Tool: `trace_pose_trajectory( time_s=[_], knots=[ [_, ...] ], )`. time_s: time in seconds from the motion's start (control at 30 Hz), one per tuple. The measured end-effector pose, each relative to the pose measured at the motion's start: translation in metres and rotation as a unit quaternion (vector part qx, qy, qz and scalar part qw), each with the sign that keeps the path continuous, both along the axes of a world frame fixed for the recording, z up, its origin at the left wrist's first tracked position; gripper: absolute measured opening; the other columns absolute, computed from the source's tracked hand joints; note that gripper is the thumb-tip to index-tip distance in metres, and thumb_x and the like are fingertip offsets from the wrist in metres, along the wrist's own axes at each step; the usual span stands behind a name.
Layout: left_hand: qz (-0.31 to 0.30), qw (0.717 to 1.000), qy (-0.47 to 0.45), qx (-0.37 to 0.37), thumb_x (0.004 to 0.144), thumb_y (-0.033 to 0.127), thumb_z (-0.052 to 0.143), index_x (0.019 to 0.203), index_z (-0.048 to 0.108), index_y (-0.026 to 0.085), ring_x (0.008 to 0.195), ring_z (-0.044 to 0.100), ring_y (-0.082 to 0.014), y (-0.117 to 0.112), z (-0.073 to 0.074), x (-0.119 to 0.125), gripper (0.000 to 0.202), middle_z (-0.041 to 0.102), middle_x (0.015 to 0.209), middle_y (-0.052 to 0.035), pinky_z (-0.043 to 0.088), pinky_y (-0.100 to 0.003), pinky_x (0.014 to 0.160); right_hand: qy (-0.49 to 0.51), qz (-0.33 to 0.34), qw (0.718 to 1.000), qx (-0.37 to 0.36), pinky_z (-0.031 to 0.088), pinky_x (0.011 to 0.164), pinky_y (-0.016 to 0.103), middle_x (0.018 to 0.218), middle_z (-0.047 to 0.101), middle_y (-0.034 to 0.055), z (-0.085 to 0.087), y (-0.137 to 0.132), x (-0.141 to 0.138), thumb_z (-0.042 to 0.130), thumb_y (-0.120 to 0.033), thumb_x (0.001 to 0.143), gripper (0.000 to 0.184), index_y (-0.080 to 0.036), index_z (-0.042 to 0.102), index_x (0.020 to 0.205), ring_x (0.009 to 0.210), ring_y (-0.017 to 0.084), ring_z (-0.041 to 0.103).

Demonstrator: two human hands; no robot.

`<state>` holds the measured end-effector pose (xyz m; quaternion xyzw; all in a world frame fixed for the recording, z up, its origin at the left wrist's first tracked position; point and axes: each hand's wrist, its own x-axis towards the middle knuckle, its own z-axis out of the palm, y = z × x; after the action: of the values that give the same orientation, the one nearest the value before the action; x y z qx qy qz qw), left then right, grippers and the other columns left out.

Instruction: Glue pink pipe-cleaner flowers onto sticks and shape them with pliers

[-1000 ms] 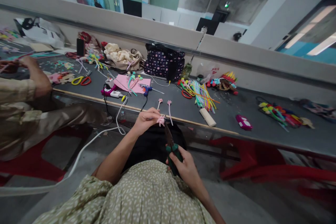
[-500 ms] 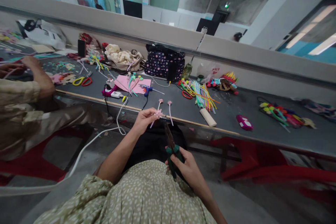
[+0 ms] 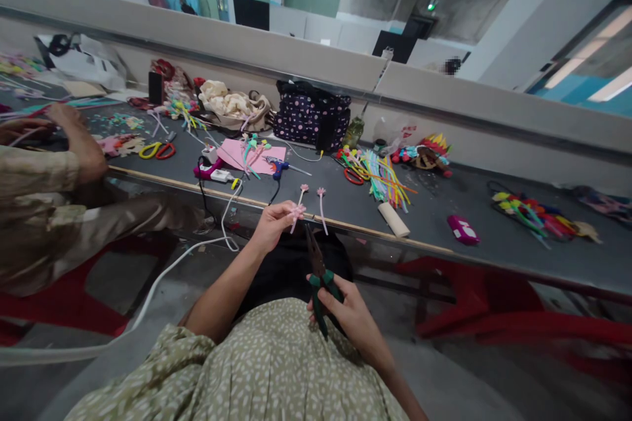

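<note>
Between the fingertips of my left hand (image 3: 272,223) is a small pink pipe-cleaner flower (image 3: 297,211), held over the table's front edge. My right hand (image 3: 345,306) is wrapped round the green handles of a pair of pliers (image 3: 316,260), whose dark jaws point up toward the flower but stay apart from it. Just beyond the left hand, two more pink flowers on pale stems lie on the table, one (image 3: 304,189) close to my fingers and the other (image 3: 322,204) a little to the right.
A blue glue gun (image 3: 279,168) rests by pink paper (image 3: 232,152). To the right lie bundled pipe cleaners (image 3: 388,177), red-handled scissors (image 3: 353,175), a beige roll (image 3: 394,220) and a magenta packet (image 3: 463,229). Another person's arm (image 3: 81,145) is at the left, and a white cable (image 3: 162,276) hangs nearby.
The pliers' jaws have swung slightly left and up, and the right hand has shifted a little with them. The left hand still pinches the flower, its stem now less visible. The view has shifted slightly.
</note>
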<state>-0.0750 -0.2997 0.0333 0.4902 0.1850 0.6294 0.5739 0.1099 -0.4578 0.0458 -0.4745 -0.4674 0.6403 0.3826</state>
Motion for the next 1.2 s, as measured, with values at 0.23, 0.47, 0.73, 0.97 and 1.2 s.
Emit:
trace_pose_trajectory(
  time_s=[0.23, 0.47, 0.73, 0.97, 1.2],
  knots=[
    [-0.011, 1.000, 0.005, 0.026, 0.069, 0.023, 0.080, 0.072, 0.077, 0.022, 0.082, 0.064, -0.0169, -0.001, 0.000, 0.002, 0.005, 0.068, 0.076, -0.0040, 0.047, -0.043, 0.099, 0.013, 0.005, 1.000, -0.003, 0.052, 0.056, 0.028, 0.075, 0.070, 0.0065, 0.000, 0.002, -0.002, 0.067, -0.050, 0.083, 0.053, -0.013, 0.061, 0.121, 0.061, 0.017, 0.065],
    [-0.011, 0.999, 0.028, 0.037, 0.067, 0.023, 0.081, 0.072, 0.078, 0.022, 0.081, 0.065, -0.0177, -0.003, 0.002, 0.003, 0.006, 0.068, 0.078, -0.0042, 0.046, -0.045, 0.100, 0.015, 0.004, 1.000, -0.006, 0.052, 0.057, 0.028, 0.076, 0.070, 0.0067, 0.001, 0.002, -0.003, 0.067, -0.050, 0.083, 0.054, -0.013, 0.061, 0.121, 0.062, 0.018, 0.066],
    [-0.005, 0.996, 0.049, 0.073, 0.068, 0.025, 0.081, 0.074, 0.078, 0.022, 0.081, 0.064, -0.0181, -0.002, 0.002, 0.002, 0.007, 0.070, 0.075, -0.0048, 0.044, -0.046, 0.102, 0.011, 0.007, 1.000, -0.010, 0.051, 0.056, 0.028, 0.075, 0.070, 0.0064, 0.000, 0.002, -0.001, 0.067, -0.051, 0.083, 0.055, -0.013, 0.060, 0.122, 0.061, 0.017, 0.066],
    [-0.004, 0.993, 0.081, 0.091, 0.068, 0.032, 0.081, 0.073, 0.079, 0.022, 0.080, 0.064, -0.0193, -0.003, 0.009, 0.001, 0.011, 0.070, 0.074, -0.0062, 0.045, -0.046, 0.100, 0.036, 0.027, 0.999, -0.010, 0.052, 0.057, 0.028, 0.074, 0.069, 0.0059, -0.001, 0.001, 0.002, 0.065, -0.050, 0.085, 0.053, -0.012, 0.059, 0.123, 0.060, 0.017, 0.067],
    [0.021, 0.989, 0.106, 0.098, 0.068, 0.031, 0.081, 0.073, 0.079, 0.023, 0.078, 0.062, -0.0190, -0.003, 0.011, 0.000, 0.009, 0.069, 0.072, -0.0058, 0.045, -0.047, 0.101, 0.012, 0.004, 1.000, -0.007, 0.051, 0.053, 0.027, 0.073, 0.068, 0.0051, 0.003, 0.001, 0.000, 0.066, -0.054, 0.083, 0.054, -0.014, 0.061, 0.118, 0.057, 0.017, 0.064]
  ],
)
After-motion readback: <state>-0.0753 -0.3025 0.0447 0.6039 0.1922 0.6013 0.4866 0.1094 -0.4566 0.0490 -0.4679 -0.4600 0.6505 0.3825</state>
